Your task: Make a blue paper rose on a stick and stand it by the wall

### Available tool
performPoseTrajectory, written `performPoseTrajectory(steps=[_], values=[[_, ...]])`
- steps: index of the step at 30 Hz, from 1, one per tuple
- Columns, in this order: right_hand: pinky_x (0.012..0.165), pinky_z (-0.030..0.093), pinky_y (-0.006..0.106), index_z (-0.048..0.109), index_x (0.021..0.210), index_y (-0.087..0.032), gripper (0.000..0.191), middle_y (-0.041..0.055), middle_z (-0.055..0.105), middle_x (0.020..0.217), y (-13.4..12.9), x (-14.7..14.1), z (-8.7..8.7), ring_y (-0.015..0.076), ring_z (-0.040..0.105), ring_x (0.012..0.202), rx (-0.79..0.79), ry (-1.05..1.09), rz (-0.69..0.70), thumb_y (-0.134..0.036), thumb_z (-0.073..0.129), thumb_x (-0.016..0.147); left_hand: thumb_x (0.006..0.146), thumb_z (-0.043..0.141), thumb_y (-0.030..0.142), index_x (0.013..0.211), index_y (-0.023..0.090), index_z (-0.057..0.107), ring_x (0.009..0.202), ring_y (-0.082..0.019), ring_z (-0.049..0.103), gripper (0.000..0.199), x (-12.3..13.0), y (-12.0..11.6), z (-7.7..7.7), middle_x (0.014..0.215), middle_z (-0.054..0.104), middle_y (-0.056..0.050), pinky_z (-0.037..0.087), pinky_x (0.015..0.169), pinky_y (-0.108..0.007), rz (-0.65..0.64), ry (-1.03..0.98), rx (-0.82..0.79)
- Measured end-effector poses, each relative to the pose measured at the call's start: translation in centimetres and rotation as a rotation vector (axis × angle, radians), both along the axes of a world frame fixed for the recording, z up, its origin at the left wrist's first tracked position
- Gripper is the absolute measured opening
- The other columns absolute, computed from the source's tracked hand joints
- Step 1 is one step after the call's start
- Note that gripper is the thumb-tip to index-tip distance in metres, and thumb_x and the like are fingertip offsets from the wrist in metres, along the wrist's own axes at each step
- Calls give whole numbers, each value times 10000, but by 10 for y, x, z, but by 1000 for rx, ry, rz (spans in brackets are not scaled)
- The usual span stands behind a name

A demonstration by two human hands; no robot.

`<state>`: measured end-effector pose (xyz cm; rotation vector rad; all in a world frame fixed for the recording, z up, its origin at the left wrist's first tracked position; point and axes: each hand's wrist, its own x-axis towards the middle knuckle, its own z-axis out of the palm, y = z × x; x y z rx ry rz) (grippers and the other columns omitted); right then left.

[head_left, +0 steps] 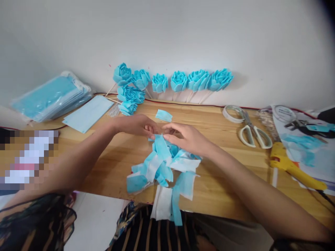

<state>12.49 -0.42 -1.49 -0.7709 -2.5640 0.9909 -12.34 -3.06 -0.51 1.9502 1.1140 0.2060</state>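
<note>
My left hand (138, 126) and my right hand (186, 138) meet over the middle of the wooden table, fingers curled and pinching. Between their fingertips is a light blue fabric strip (161, 146), its upper edge gripped at both corners. Just below lies a loose heap of blue and white fabric pieces (163, 170), a few hanging over the table's front edge. Beyond the hands, one separate blue piece (164, 115) rests flat. My right hand's fingers partly hide the back of the heap.
Several blue fabric flowers (179, 81) on sticks lean along the wall. At left lie a bag of face masks (49, 97) and a folded blue sheet (89, 113). At right are a tape roll (233, 114), scissors (252, 130) and a yellow glue gun (295, 169).
</note>
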Motion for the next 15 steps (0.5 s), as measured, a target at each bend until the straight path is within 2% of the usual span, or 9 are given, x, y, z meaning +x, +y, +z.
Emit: performPoseTrajectory(steps=[4, 9, 12, 15], values=[[886, 496, 394, 664, 1199, -231, 381, 94, 698, 1161, -11, 6, -2, 271, 648, 1075, 157, -6, 51, -423, 702, 871, 906, 586, 393, 920, 167, 743, 693, -134, 634, 275, 5, -6, -13, 785, 728, -14, 415, 619, -191, 96, 27, 124], [851, 494, 381, 727, 1080, -219, 193, 95, 701, 1060, -22, 17, -18, 250, 644, 1013, 285, -67, 137, -264, 601, 940, 878, 566, 381, 803, 152, 699, 631, -120, 585, 276, 10, 3, -22, 694, 670, 0, 399, 586, -197, 239, -31, 192], [804, 487, 355, 728, 1017, -222, 185, 78, 704, 992, -23, 23, -24, 222, 649, 945, 258, -17, 154, -259, 553, 967, 851, 591, 399, 759, 147, 665, 588, -115, 567, 278, 12, 9, -21, 637, 629, 6, 414, 563, -202, 334, -119, 146], [745, 485, 319, 681, 996, -228, 143, 40, 704, 897, -18, 28, -24, 186, 656, 832, 119, 110, -6, -309, 570, 958, 834, 624, 418, 745, 149, 631, 559, -107, 556, 283, 20, 11, -19, 614, 597, 12, 420, 548, -207, 372, -237, 90]])
